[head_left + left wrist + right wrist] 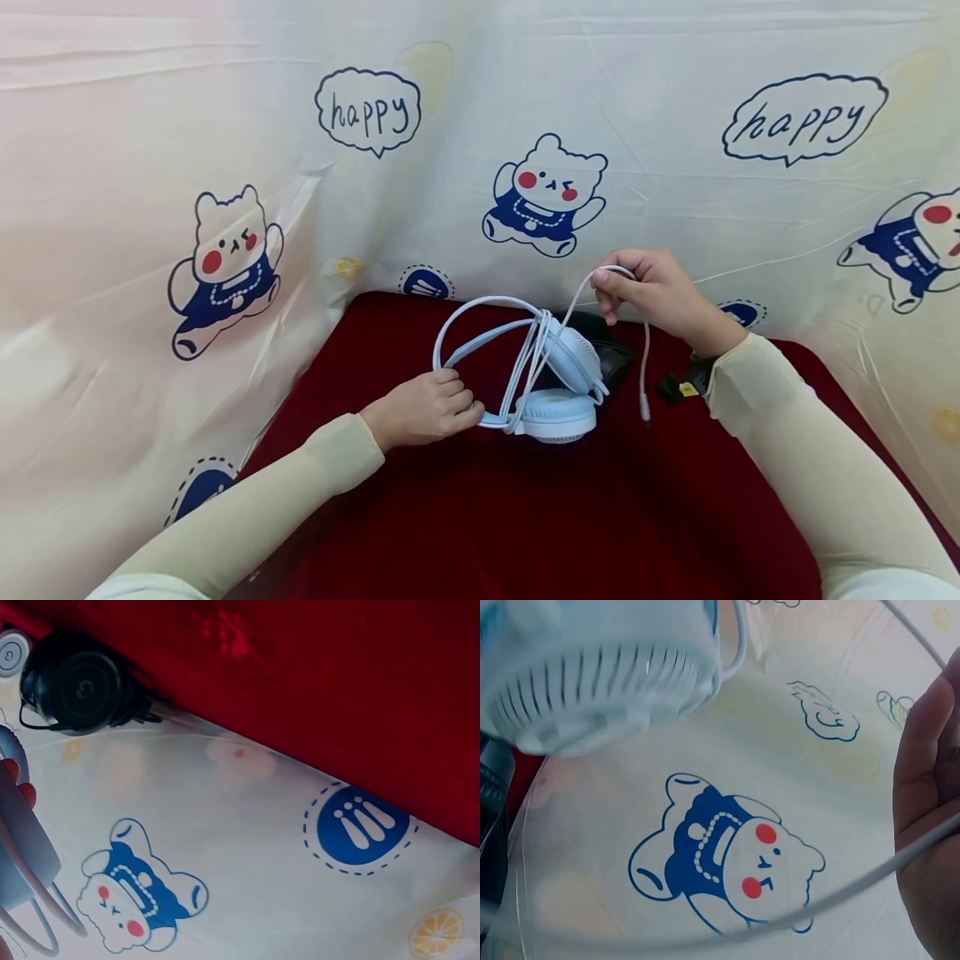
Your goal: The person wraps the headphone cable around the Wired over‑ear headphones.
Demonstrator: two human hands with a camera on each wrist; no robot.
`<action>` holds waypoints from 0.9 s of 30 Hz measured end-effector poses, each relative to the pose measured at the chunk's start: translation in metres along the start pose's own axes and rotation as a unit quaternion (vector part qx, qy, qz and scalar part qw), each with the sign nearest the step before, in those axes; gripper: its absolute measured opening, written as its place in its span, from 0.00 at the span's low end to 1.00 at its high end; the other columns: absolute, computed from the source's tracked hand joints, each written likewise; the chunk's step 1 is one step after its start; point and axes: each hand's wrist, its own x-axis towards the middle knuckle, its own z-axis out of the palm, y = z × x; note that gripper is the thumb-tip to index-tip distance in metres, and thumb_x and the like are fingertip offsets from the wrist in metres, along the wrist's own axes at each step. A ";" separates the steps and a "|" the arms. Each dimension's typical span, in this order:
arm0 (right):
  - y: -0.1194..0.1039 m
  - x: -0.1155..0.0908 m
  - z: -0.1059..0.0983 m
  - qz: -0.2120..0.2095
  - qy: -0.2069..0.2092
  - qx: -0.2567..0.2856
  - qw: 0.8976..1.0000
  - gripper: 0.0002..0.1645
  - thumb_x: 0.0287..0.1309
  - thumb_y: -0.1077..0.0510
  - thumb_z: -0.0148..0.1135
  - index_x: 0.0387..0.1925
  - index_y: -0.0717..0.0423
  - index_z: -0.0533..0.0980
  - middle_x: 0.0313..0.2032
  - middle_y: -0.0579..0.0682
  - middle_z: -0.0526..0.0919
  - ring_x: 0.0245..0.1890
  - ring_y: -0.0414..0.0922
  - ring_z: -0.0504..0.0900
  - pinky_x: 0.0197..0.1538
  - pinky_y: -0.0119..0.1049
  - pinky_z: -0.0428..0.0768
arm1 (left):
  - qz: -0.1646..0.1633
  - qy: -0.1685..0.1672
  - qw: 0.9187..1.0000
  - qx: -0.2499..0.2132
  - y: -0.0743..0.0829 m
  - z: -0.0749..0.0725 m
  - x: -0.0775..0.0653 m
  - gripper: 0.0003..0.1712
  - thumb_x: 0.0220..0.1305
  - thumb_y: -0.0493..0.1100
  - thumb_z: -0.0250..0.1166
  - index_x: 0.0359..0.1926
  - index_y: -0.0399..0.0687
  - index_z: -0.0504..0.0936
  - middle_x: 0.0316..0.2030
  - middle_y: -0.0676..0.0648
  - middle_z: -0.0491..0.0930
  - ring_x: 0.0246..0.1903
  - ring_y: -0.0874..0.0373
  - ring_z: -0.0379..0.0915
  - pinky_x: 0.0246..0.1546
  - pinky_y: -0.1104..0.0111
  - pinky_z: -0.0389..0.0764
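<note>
A pair of white and pale-blue headphones hangs over the red cloth, its cable wound in several turns across the headband and ear cups. My left hand grips the headband on its left side; in the left wrist view only fingertips and part of the headphones show. To the right and higher, my right hand pinches the cable's free length between thumb and fingers. The plug dangles below that hand. The right wrist view has the slotted ear cup close by.
Behind the headphones lies a black round-faced item, partly hidden in the head view. A small black object with a yellow tag sits near my right wrist. Red cloth covers the table; a printed white sheet walls its back and sides.
</note>
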 end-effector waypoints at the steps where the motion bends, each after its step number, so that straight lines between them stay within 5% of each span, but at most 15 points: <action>1: 0.001 0.001 -0.001 0.004 0.001 0.000 1.000 0.11 0.69 0.59 0.55 0.34 0.62 0.78 0.24 0.58 0.78 0.22 0.51 0.79 0.33 0.37 0.82 | 0.004 0.004 1.000 -0.001 0.002 -0.001 0.000 0.16 0.72 0.36 0.43 0.44 0.48 0.79 0.32 0.50 0.81 0.33 0.57 0.76 0.43 0.65 0.75; 12: 0.015 0.010 -0.006 0.046 0.045 0.007 0.998 0.12 0.67 0.56 0.59 0.36 0.63 0.79 0.25 0.58 0.79 0.24 0.51 0.79 0.34 0.37 0.82 | 0.038 0.041 0.998 0.010 0.019 -0.010 0.003 0.16 0.73 0.35 0.44 0.44 0.50 0.80 0.35 0.52 0.82 0.35 0.58 0.78 0.46 0.64 0.76; 27: 0.063 0.028 -0.019 0.117 0.087 0.015 0.989 0.17 0.66 0.51 0.60 0.36 0.64 0.78 0.25 0.58 0.79 0.24 0.51 0.78 0.33 0.39 0.81 | 0.054 0.091 0.994 0.024 0.016 -0.013 0.014 0.20 0.75 0.35 0.41 0.42 0.50 0.80 0.35 0.52 0.84 0.34 0.59 0.79 0.44 0.65 0.79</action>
